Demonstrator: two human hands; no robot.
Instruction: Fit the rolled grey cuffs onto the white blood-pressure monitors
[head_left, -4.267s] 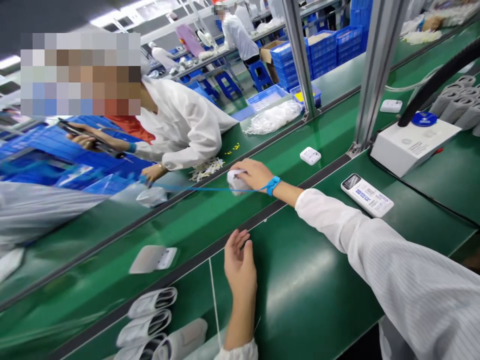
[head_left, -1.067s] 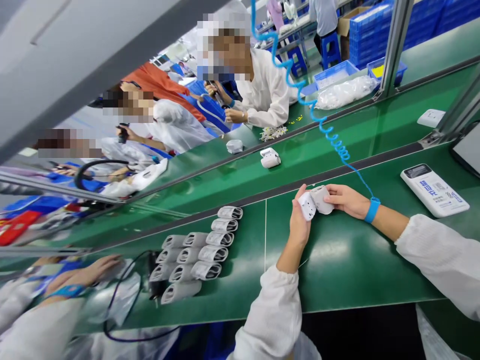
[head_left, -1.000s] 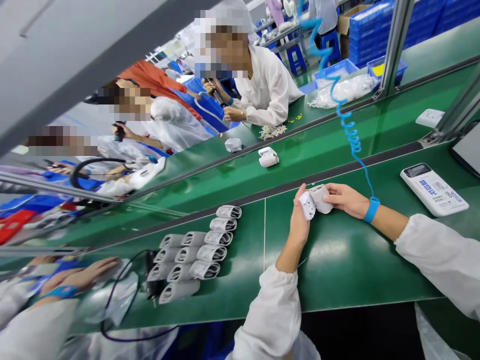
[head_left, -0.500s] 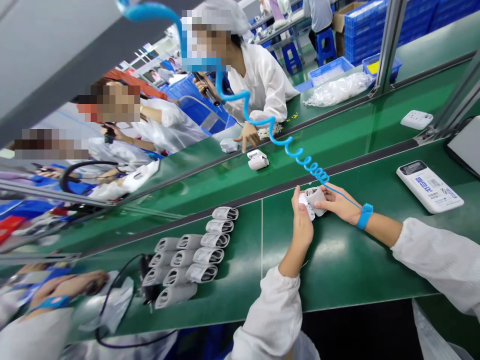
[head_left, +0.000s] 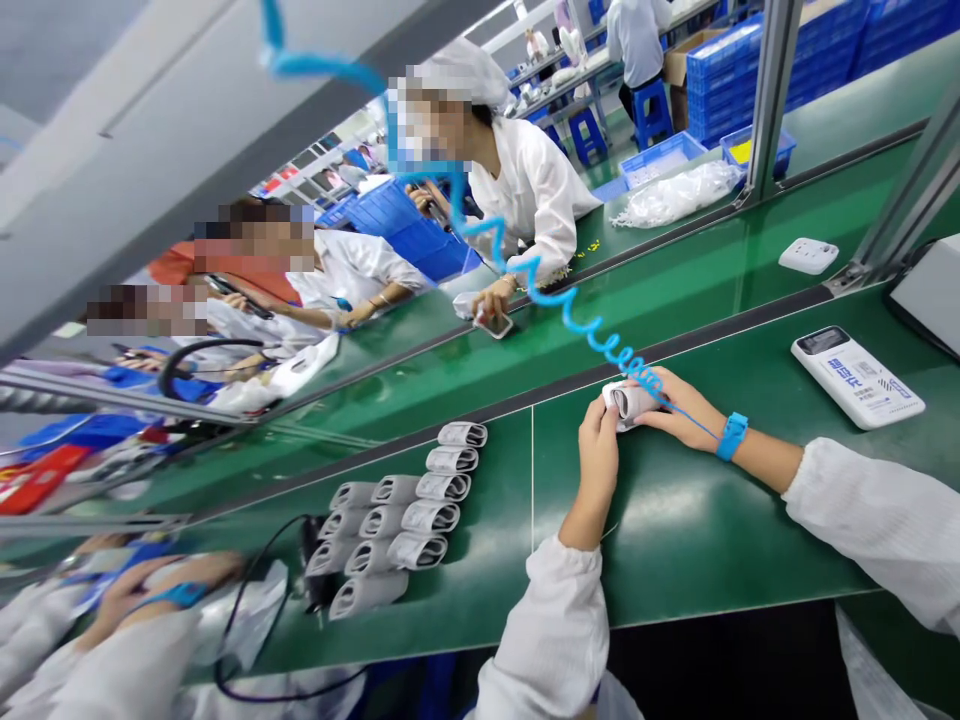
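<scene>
A: What's in the hands?
B: A small white-and-grey unit (head_left: 628,400), grasped between both, just above the green conveyor belt (head_left: 697,530). The left hand (head_left: 598,465) has its fingers curled up against one end; the right hand (head_left: 679,410) has its fingers closed over the top.
A: Any readable writing?
B: The white box (head_left: 857,377) near the right hand has blue lettering and a dark display, too small to read.
A: Containers?
B: Far off, stacked blue plastic crates (head_left: 724,70), and a blue tray (head_left: 757,170) holding something yellow. A clear bag of white parts (head_left: 675,195) lies beside it. Rows of grey rolled sleeves (head_left: 397,520) sit left of the left hand. A blue coiled cord (head_left: 607,335) runs to the blue wrist strap (head_left: 732,436) on the right wrist
</scene>
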